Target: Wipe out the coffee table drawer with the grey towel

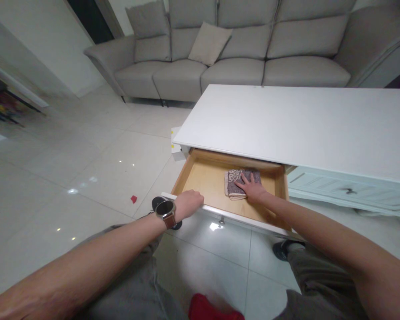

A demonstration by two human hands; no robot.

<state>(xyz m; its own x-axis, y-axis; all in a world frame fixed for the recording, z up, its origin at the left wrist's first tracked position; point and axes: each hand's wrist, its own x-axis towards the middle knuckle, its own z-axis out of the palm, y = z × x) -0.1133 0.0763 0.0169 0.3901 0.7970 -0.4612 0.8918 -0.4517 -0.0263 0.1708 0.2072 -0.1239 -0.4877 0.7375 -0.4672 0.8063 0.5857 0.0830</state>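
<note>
A wooden drawer (208,178) is pulled out from the white coffee table (286,120). On its front edge, toward the left end, rests my left hand (189,203), its fingers curled over the rim. A folded purple-and-white patterned cloth (235,180) lies inside on the drawer's bottom. My right hand (252,190) presses flat on the cloth's right part with the fingers spread. The drawer's small metal knob (222,220) sits between my two arms, untouched.
Beyond the table stands a long grey sofa (183,78) with a loose cushion (209,43). A second drawer (350,189) is closed at the right. A white box (177,151) stands by the table's left end. Something red (213,309) is on the floor below me.
</note>
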